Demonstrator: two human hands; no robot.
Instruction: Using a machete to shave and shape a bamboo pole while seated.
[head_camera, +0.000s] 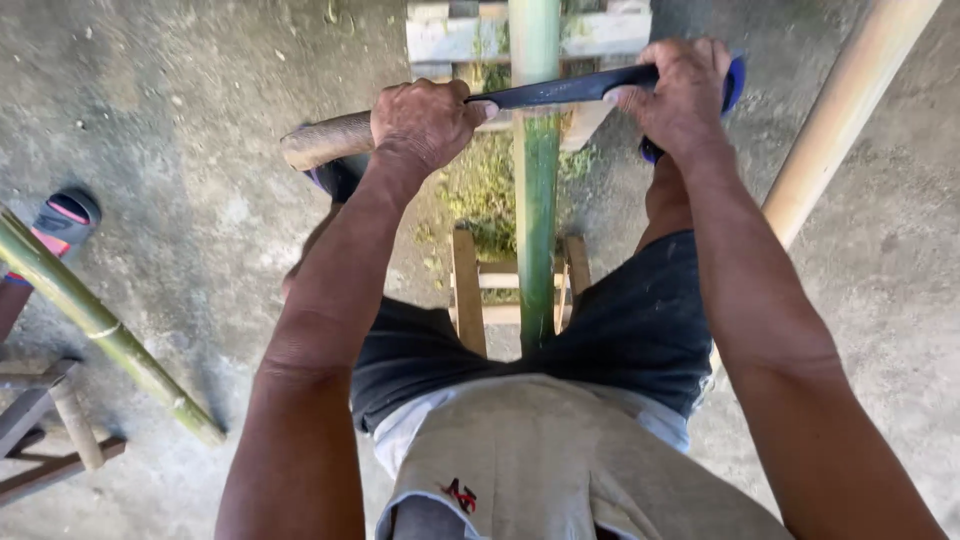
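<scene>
— Where does the bamboo pole lie from your hands?
— Between them, its long axis running straight away from you, over the wooden stool.
— And the blade?
— Crosswise on the smooth green skin. Your left hand is clenched on its wooden handle; your right hand grips the dark tip.

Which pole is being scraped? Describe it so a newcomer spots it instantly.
Start at the low wooden bench between the person's knees. The green bamboo pole runs straight up the middle from there, under the dark blade gripped by left hand and right hand. Unlike the other poles, it lies dead centre.
</scene>
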